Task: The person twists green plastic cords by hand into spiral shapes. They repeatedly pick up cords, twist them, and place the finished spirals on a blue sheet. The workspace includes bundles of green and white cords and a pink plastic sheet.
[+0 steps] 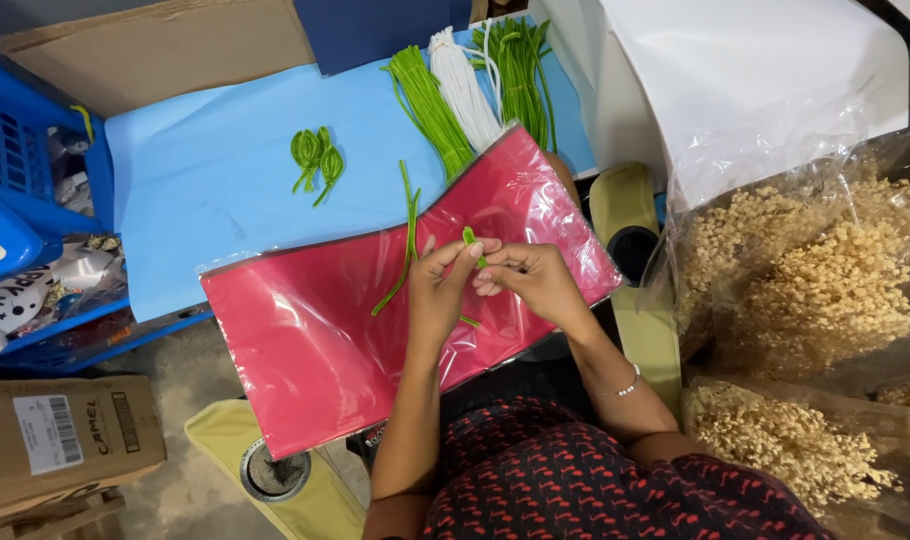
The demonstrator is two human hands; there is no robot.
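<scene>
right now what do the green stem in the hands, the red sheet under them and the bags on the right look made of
Green stem: looks like a fuzzy pipe cleaner, matte and bendable, pinched by the left hand and right hand. Red sheet: probably paper or felt in a clear plastic sleeve, judging by the glare. Bags: clear glossy plastic over what looks like dried beige flowers.

Grey concrete floor (190, 375), blue crate (15, 150), cardboard box (65, 440)
</scene>
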